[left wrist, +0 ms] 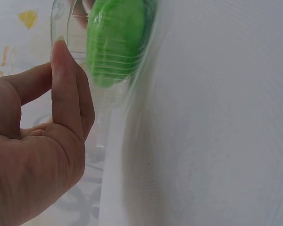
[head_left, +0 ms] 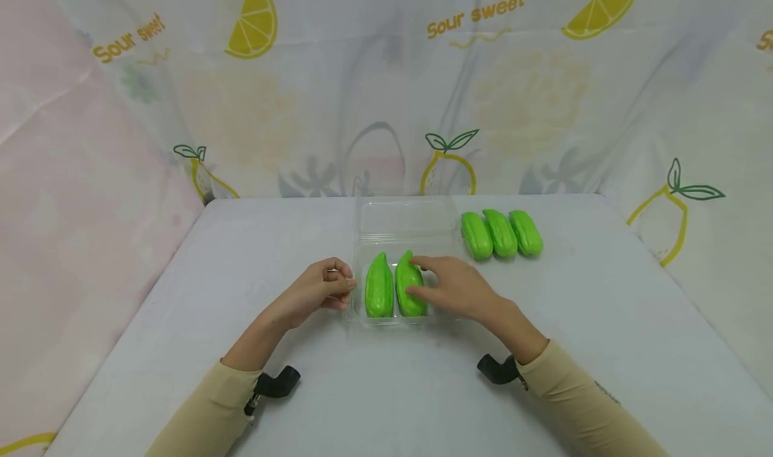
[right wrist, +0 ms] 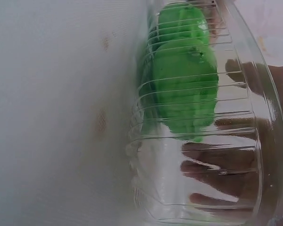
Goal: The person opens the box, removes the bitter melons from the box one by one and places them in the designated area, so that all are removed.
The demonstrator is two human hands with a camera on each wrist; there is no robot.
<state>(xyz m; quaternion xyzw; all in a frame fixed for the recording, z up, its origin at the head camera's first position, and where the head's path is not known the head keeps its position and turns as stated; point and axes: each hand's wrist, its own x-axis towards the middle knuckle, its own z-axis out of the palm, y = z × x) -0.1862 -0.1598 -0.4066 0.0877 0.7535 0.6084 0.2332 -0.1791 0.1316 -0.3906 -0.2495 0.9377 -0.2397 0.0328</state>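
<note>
A clear plastic clamshell box (head_left: 362,319) stands with its lid (head_left: 407,219) folded back. Inside it lie two long green model vegetables side by side, pointed at the far end: a left one (head_left: 378,289) and a right one (head_left: 408,288). My left hand (head_left: 320,288) pinches the box's left rim, the thumb lying against the edge in the left wrist view. Over the box, my right hand (head_left: 457,286) reaches to the right vegetable, thumb and forefinger spread apart at it. Through the clear wall in the right wrist view, the fingers look extended; whether they touch the vegetable is unclear.
Several more green vegetables (head_left: 500,233) lie in a row beyond the box to the right. White cloth covers the table (head_left: 386,390). A lemon-printed curtain (head_left: 326,108) hangs at the back edge. Black devices (head_left: 280,382) are strapped at both wrists.
</note>
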